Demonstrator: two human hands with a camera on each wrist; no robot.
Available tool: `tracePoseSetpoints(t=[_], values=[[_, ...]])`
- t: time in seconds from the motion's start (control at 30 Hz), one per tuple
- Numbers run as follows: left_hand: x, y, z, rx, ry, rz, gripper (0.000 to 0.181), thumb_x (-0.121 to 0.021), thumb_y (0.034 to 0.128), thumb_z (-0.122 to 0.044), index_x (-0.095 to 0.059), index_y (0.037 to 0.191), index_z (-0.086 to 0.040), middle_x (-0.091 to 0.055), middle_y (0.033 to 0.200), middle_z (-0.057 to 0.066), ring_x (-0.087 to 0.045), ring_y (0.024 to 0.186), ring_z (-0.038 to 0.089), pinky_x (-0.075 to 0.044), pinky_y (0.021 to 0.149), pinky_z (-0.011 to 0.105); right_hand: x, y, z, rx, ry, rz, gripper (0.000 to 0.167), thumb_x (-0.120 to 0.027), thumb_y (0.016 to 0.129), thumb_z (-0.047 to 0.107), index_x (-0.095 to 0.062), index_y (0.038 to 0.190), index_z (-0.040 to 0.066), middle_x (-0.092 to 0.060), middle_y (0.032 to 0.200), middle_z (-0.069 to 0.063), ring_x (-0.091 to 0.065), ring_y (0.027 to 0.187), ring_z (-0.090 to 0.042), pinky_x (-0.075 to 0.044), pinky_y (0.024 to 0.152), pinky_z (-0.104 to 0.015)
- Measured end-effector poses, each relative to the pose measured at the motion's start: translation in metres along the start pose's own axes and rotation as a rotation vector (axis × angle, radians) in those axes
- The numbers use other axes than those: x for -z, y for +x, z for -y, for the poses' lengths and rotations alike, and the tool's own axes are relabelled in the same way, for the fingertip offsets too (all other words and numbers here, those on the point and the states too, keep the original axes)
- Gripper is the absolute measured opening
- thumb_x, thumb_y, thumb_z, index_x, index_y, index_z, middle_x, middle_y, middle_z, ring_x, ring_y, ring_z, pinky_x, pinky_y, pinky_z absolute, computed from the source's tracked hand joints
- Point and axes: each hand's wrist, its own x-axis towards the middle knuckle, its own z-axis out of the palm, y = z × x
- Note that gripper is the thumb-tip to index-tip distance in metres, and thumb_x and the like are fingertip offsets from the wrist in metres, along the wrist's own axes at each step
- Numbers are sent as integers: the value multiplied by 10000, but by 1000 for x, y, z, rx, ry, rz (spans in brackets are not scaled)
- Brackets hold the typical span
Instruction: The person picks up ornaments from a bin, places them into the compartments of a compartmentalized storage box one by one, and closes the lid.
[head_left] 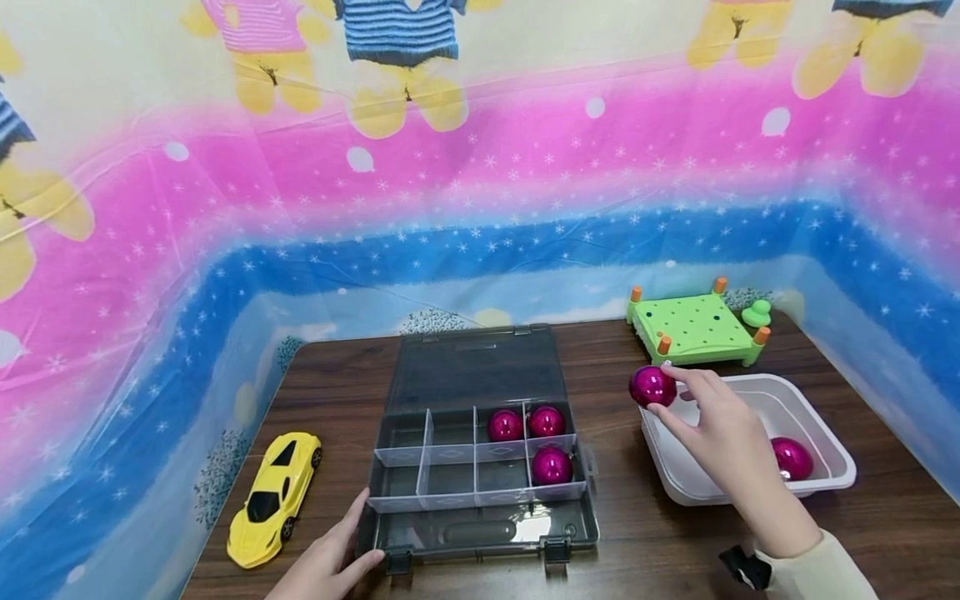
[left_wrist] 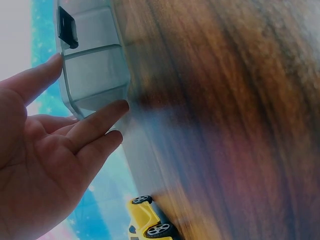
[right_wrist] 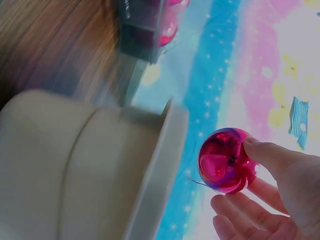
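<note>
My right hand [head_left: 723,437] pinches a shiny magenta ball [head_left: 652,387] above the left rim of the white basin [head_left: 813,417]; in the right wrist view thumb and fingers hold the ball [right_wrist: 227,160]. Another magenta ball [head_left: 792,459] lies inside the basin. The dark divided box [head_left: 480,533] stands with its lid [head_left: 476,367] laid back. Three balls sit in it: two in the back row's right compartments [head_left: 506,425], one in the front row's rightmost compartment [head_left: 552,465]. My left hand [head_left: 330,554] touches the box's front left corner, its fingers fairly straight in the left wrist view [left_wrist: 60,150].
A yellow toy car [head_left: 276,500] stands left of the box on the brown wooden table [head_left: 630,542]. Behind the basin are a green toy bed [head_left: 693,327] with orange knobs and a small green piece [head_left: 757,313]. A patterned cloth [head_left: 450,250] hangs behind the table.
</note>
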Motion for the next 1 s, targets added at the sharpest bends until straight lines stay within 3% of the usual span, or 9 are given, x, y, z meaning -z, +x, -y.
tracePoseSetpoints(t=[0.53, 0.67, 0.8, 0.9, 1.0], values=[[0, -2, -3, -4, 8, 2, 1026, -542, 853, -678, -88, 1559, -88, -217, 1545, 219, -505, 1203, 375, -469, 864, 545, -29, 11, 32, 63, 93, 35, 525, -809, 787, 343, -638, 1224, 108, -635, 1056, -20, -580, 747, -150, -484, 570, -324], [3, -8, -13, -1, 18, -11, 1031, -534, 847, -688, -107, 1556, -72, -230, 1535, 237, -524, 1179, 360, -482, 851, 513, -34, 10, 40, 66, 127, 45, 517, -800, 794, 368, -641, 1217, 118, -640, 1070, -10, -592, 782, -145, -506, 608, -332], [5, -14, -28, -2, 44, -32, 959, -562, 895, -590, -131, 1545, -31, -262, 1503, 287, -573, 1088, 329, -506, 780, 466, -38, 10, 47, 77, 142, 49, 507, -787, 803, 389, -648, 1211, 123, -651, 1086, -13, -611, 825, -133, -526, 641, -341], [4, -12, -24, 0, 30, -16, 995, -543, 879, -635, -106, 1550, -45, -237, 1517, 277, -559, 1114, 341, -500, 797, 473, -40, 11, 53, 78, 138, 56, 498, -782, 802, 407, -655, 1201, 138, -656, 1067, 2, -560, 697, -99, -496, 576, -306], [2, -6, -10, 0, 4, -3, 1039, -541, 848, -683, -91, 1556, -69, -212, 1539, 244, -522, 1177, 368, -482, 843, 519, -43, 11, 58, 80, 131, 64, 497, -779, 798, 430, -660, 1191, 150, -660, 1050, 20, -486, 597, -69, -451, 515, -270]])
